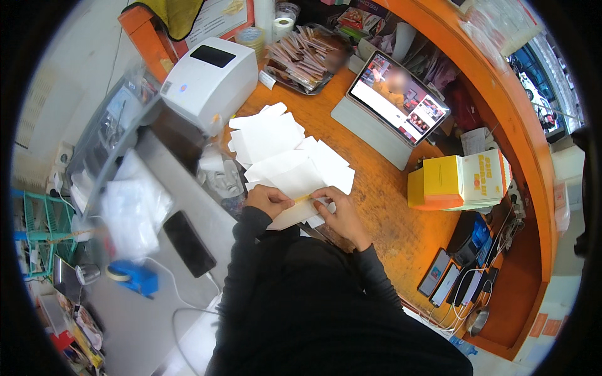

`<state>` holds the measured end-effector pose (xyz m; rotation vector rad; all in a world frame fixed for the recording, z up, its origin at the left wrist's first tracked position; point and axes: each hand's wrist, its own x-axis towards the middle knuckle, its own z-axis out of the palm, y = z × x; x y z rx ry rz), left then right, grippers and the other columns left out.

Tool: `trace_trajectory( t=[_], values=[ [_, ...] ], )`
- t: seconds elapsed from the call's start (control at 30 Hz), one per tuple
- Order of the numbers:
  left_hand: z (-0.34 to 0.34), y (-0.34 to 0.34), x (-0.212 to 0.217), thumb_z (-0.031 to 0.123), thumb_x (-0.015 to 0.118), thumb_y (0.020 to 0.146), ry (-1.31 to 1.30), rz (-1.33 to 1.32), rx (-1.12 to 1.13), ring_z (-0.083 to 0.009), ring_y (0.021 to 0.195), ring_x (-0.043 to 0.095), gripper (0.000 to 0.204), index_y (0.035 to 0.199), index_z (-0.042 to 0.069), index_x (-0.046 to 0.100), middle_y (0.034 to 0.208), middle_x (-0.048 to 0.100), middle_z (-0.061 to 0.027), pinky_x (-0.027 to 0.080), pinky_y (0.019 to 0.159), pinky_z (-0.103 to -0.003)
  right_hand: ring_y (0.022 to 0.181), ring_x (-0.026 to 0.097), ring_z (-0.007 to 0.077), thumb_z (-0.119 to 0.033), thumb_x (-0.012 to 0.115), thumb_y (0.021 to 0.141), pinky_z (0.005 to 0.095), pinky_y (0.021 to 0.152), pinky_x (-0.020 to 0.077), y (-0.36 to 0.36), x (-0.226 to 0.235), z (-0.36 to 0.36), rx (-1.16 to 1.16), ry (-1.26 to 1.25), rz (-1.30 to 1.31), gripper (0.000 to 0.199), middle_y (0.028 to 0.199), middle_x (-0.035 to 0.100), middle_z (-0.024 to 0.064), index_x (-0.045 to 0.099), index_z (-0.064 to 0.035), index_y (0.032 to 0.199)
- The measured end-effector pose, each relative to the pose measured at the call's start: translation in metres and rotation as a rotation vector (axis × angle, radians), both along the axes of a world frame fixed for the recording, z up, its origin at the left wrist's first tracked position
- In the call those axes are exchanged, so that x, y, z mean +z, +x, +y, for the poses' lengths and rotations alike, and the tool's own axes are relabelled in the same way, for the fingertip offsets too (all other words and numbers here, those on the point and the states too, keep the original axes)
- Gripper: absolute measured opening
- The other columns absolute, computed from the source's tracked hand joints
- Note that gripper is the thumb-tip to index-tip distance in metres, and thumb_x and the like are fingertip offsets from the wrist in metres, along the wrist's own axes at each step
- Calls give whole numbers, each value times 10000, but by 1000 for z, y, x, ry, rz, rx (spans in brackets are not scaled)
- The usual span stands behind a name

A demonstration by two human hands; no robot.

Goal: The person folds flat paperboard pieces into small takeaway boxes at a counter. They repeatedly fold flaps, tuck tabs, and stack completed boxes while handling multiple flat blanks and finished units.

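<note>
Both my hands are at a white folded card sheet [292,216] close to my body, with their fingers closed at its upper edge. A thin yellow strip [302,198] runs between my fingertips there. My left hand [268,200] pinches the left end and my right hand [338,213] the right end. Whether the strip is tape or a folded edge cannot be made out. Beyond my hands, more white card blanks with cut flaps [269,136] lie loosely overlapped on the wooden desk [382,207].
Left of the cards stand a white label printer [210,81] and a crumpled clear bag [219,172]. A tablet [398,97] leans at the back right, near yellow-and-white boxes [461,178]. Several phones [442,279] with cables lie right. A black phone [189,243] and blue tape dispenser [135,279] rest left.
</note>
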<state>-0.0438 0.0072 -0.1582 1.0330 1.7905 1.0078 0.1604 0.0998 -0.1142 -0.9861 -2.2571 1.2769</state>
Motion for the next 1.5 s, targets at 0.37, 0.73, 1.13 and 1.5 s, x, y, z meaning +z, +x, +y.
trace_trajectory(
  t=[0.37,0.73,1.13,1.5],
  values=[
    [-4,-17,-19,239,836,776,-117,-270,-155,-94,679,652,270,920,23,761,806,730,-69,520,629,-232,855,651,281,-110,668,878,368,787,518,7,-19,0,-25,-51,-2,148,897,655,166,600,15,922],
    [8,-17,9,211,713,879,97,-319,13,-204,792,683,226,1002,24,677,861,683,-77,543,742,-309,771,553,213,8,737,708,331,672,489,7,-50,1,-191,114,-52,335,889,516,105,501,-38,941],
    [14,5,-18,126,670,829,137,333,-300,-368,874,631,199,993,19,698,881,654,-189,502,802,-428,753,520,187,-22,779,725,319,642,482,7,-52,4,-223,-59,-19,426,860,478,84,447,-51,990],
    [-14,7,119,-19,632,838,396,171,-295,-263,822,634,318,1119,104,719,892,640,-118,490,735,-315,778,593,194,-428,599,949,349,729,488,1,-33,33,-446,-459,185,444,981,613,99,582,1,1062]
  ],
)
